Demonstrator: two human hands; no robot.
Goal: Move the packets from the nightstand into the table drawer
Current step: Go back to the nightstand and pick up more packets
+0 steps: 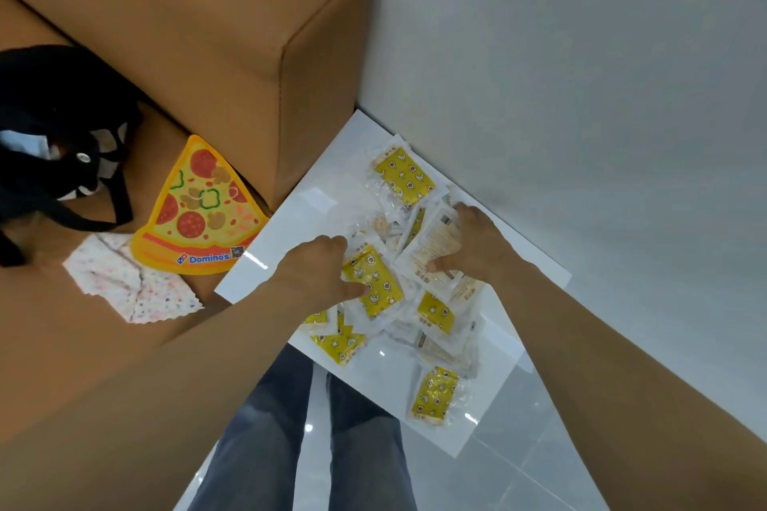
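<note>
Several yellow-and-clear snack packets [404,174] lie in a loose heap on the white nightstand top [307,216]. My left hand [319,272] reaches into the heap, its thumb and fingers pinching a yellow packet [375,282] near the middle. My right hand [469,245] grips a white-backed packet [431,249] at the heap's right side, thumb on top and fingers curled over its far edge. One packet [433,394] lies alone near the nightstand's front edge. The table drawer is not in view.
A brown bed or sofa [186,33] stands left of the nightstand, bearing a pizza-slice shaped Domino's card [199,207], a black bag [54,129] and a dotted cloth [128,282]. A white wall [581,75] runs behind. My jeans-clad legs [311,448] stand on a glossy floor.
</note>
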